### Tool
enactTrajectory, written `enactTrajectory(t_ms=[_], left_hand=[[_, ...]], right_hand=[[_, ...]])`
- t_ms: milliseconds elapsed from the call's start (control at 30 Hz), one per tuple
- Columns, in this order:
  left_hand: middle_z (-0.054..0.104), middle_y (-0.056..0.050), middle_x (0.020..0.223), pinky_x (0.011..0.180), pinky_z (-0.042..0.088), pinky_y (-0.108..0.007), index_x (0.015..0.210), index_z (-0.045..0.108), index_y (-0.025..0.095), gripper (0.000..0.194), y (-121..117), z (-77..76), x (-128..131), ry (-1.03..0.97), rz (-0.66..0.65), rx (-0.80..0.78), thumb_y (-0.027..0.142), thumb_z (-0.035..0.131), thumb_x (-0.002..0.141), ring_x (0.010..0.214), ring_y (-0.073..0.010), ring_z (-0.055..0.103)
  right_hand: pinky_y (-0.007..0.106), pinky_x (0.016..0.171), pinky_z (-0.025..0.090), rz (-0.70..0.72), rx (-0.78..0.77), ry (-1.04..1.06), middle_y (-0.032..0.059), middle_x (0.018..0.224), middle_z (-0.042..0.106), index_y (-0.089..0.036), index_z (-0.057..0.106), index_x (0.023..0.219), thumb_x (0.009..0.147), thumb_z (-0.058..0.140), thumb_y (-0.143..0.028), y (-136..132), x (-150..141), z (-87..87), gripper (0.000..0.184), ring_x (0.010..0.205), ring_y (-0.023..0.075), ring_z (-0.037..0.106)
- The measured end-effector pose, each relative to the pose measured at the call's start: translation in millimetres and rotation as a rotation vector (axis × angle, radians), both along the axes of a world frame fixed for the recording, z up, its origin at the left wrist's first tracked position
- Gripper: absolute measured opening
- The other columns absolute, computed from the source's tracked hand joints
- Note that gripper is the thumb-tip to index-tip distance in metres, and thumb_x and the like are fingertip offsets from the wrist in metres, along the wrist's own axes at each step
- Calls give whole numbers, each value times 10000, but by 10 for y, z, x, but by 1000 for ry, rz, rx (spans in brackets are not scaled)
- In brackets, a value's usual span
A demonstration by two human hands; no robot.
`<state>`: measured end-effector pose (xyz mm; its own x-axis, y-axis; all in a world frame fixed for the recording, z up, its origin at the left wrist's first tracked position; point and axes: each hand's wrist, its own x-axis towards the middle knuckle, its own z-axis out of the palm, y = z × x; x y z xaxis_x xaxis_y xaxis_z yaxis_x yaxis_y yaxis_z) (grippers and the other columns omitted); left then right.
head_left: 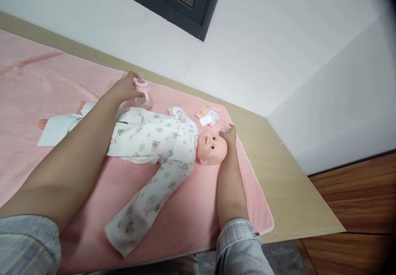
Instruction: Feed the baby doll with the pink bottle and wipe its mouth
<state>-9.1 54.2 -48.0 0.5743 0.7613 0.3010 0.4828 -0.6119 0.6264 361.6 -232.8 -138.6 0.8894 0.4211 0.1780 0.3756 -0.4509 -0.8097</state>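
At the far side of the pink blanket (182,213), my left hand (127,87) is closed around a baby bottle (142,86) with a pink collar, a pink handle and a clear teat. The bottle stands nearly upright. My right hand (230,134), beyond the doll's head, has its fingers closed on a small clear piece (226,129), which looks like a bottle cap. Between my arms a baby doll (213,150) lies on its back in a white patterned top (161,136) with long sleeves. My left forearm hides part of its legs.
A small packet with peach and white parts (208,116) lies by the doll's head. The blanket covers much of the wooden table (284,192). A white wall (247,52) with a dark-framed window (198,15) rises behind it. Wood-grain panels (355,192) stand to the right.
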Motion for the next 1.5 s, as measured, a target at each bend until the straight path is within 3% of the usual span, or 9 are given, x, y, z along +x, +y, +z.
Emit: enactTrajectory(t_ms=[167,367,567,700,833,967,1167,1300,1500], left_hand=[[578,-43,1146,824,467,-326,1384,460,142,851,-232,245,39,-285,-38,-108,386,855,670,901,-163,533],[609,-51,1147,899,482,-352,1386,508,162,817,-678,557,222,-449,-192,-195,263,820,639,890,-160,577],[678,-72,1164,879,514,-354,1245,635,147,633,-1207,669,426,-416,-365,-26,241,725,625,1023,-266,641],[696,-48,1170,944,502,-392,1151,689,199,502,-1467,692,444,-296,-432,164,273,675,654,1072,-292,639],[695,-67,1165,940,499,-414,1171,689,194,521,-1560,697,442,-231,-432,250,297,680,660,1076,-310,635],[694,-65,1166,942,494,-415,1199,683,204,526,-1589,708,436,-213,-429,263,293,675,681,1075,-306,635],[640,-83,1262,920,504,-372,1442,495,212,783,-1610,692,413,-253,-448,212,273,700,688,1142,-298,617],[641,-78,1217,934,503,-380,1465,447,230,820,-1592,674,408,-277,-445,206,280,727,695,1140,-297,619],[614,-80,1280,993,477,-394,1460,433,249,763,-1632,686,395,-295,-465,237,364,733,768,1196,-301,589]], right_hand=[[363,940,528,5,7,30,84,1132,639,-174,516,1266,598,678,-163,-16,-90,190,687,983,205,631],[357,953,520,83,211,-91,106,1186,638,-186,523,1235,727,723,-385,-58,-344,772,581,1031,200,628],[381,1069,473,416,451,-245,80,1263,589,-241,465,1305,808,674,-568,-67,-816,1383,630,1183,194,589],[449,1139,434,680,502,-333,73,1340,543,-305,390,1390,859,620,-606,-41,-1260,1604,653,1315,218,521],[503,1152,432,811,469,-368,63,1375,514,-327,364,1415,861,608,-639,7,-1561,1624,680,1352,240,493],[513,1150,440,831,417,-361,52,1383,506,-312,399,1390,857,627,-626,74,-1675,1563,659,1354,250,490],[551,1135,441,858,388,-367,38,1414,467,-325,387,1407,847,644,-612,153,-1778,1516,679,1369,264,466],[520,1041,531,868,427,-274,57,1460,412,-352,246,1487,809,670,-635,176,-1855,1493,848,1311,256,521],[506,1028,538,830,452,-306,61,1464,401,-430,3,1544,838,663,-580,204,-1887,1456,978,1336,266,509]])
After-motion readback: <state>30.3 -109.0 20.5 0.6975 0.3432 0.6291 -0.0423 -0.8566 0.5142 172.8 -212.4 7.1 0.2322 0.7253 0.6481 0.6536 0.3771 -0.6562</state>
